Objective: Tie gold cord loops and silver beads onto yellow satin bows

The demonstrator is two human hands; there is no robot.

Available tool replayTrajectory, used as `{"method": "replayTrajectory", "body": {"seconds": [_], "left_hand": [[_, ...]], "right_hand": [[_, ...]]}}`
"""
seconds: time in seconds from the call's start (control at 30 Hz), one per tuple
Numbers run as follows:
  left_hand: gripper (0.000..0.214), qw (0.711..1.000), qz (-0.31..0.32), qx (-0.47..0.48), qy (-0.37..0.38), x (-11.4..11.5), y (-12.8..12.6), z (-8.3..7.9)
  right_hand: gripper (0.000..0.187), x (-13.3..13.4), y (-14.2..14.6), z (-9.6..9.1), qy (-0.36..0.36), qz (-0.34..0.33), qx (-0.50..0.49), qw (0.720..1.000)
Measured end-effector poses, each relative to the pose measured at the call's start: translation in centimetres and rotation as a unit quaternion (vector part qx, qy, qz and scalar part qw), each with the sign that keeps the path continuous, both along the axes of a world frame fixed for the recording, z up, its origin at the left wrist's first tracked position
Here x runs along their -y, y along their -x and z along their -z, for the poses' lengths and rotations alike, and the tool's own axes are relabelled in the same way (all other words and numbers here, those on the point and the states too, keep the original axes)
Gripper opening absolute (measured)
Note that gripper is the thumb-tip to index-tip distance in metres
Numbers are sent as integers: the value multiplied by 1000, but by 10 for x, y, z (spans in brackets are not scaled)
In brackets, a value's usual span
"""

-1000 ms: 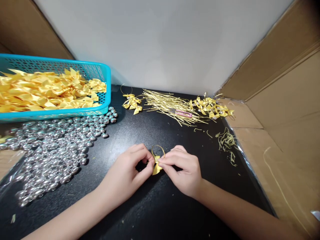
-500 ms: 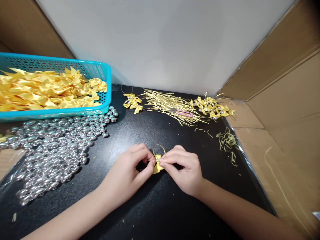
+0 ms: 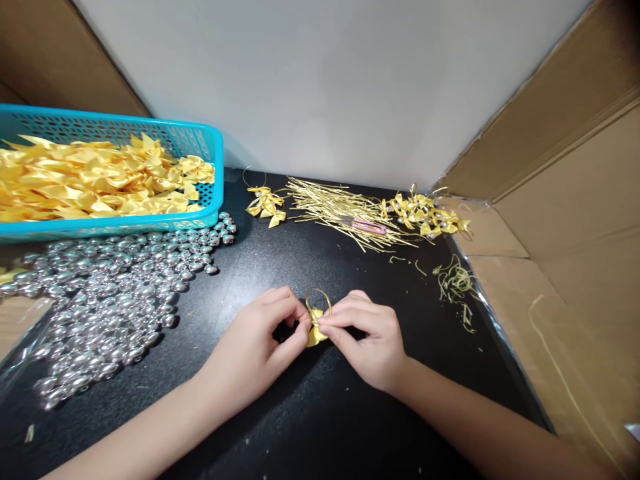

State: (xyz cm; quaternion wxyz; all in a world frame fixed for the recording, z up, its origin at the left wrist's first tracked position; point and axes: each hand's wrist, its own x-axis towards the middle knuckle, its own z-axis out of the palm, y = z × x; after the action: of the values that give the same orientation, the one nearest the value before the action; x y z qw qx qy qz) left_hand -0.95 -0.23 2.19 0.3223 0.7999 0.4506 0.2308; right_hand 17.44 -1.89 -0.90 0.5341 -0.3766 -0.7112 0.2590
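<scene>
Between my hands, just above the black table (image 3: 300,427), is a yellow ribbon bow (image 3: 316,335) with a thin gold cord (image 3: 320,291) looping up from its middle. My left hand (image 3: 265,333) pinches at the bow's left side, thumb and forefinger closed by the knot. From the right, my right hand (image 3: 370,333) pinches the cord near the bow's centre, its other fingers curled. Fingertips hide the exact spot where cord and ribbon meet. I cannot see whether a bead is there.
A blue basket (image 3: 219,180) of yellow bows stands at the back left, with silver beads (image 3: 110,300) spread before it. Gold cord lengths (image 3: 325,203) lie at the back under pink-handled scissors (image 3: 369,227). Beaded bows (image 3: 425,213) and cord scraps (image 3: 455,280) are at right.
</scene>
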Motion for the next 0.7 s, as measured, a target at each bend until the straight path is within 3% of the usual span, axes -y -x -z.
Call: {"method": "replayTrajectory", "body": {"seconds": [0.47,0.7], "left_hand": [[21,1000,5,-2,5,1,1,0],[23,1000,7,-2,9,2,-1,1]], "right_hand": [[12,0,-1,-1,-4,2,13,1000],[11,1,0,2,-35,5,71,997]]}}
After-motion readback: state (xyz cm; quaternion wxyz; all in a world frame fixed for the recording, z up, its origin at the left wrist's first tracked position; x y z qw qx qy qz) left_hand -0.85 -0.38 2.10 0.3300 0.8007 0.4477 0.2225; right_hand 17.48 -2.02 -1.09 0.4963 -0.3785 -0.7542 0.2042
